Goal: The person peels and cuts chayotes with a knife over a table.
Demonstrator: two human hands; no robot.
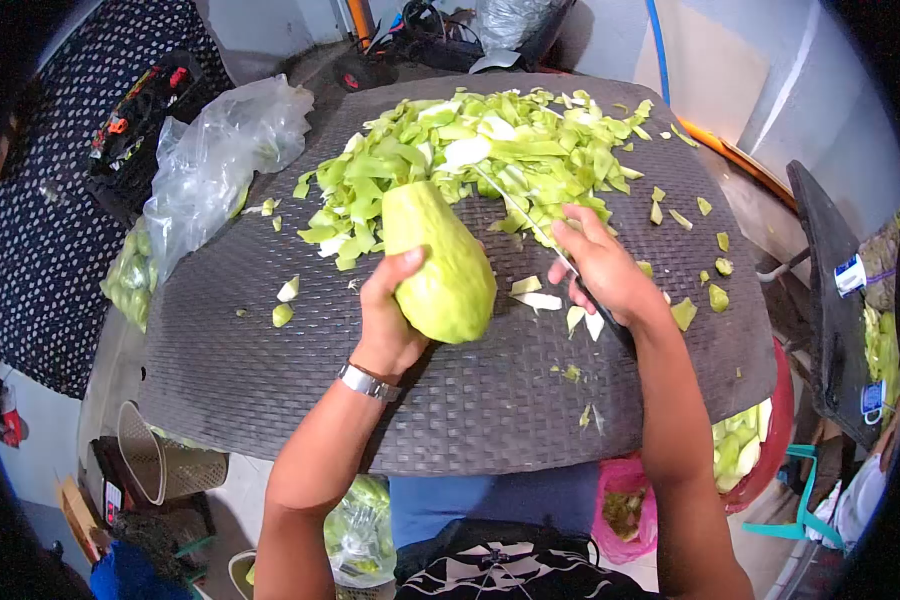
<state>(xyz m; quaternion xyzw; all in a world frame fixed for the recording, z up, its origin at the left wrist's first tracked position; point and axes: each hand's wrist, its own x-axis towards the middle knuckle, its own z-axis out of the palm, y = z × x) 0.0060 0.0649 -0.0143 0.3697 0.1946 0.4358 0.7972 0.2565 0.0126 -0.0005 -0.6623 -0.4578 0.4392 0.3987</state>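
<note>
My left hand (388, 312), with a metal watch at the wrist, grips a peeled green papaya (442, 268) from its left side and beneath. The papaya is pale green, with a flat cut end pointing away from me. In my right hand (612, 272) is a knife (517, 208), its thin blade pointing up and left over the peelings. The blade is apart from the papaya. A wide heap of green peelings (550, 150) lies just beyond both hands. A few pale slivers (536, 300) rest on the table between the hands.
The dark woven-pattern table (270, 380) has scattered scraps on it. A clear plastic bag (225, 140) hangs over its left edge. Below are a beige basket (142, 450), a pink bag (625, 515) and a red basin (782, 420) holding pale green pieces. A dark chair (820, 300) stands right.
</note>
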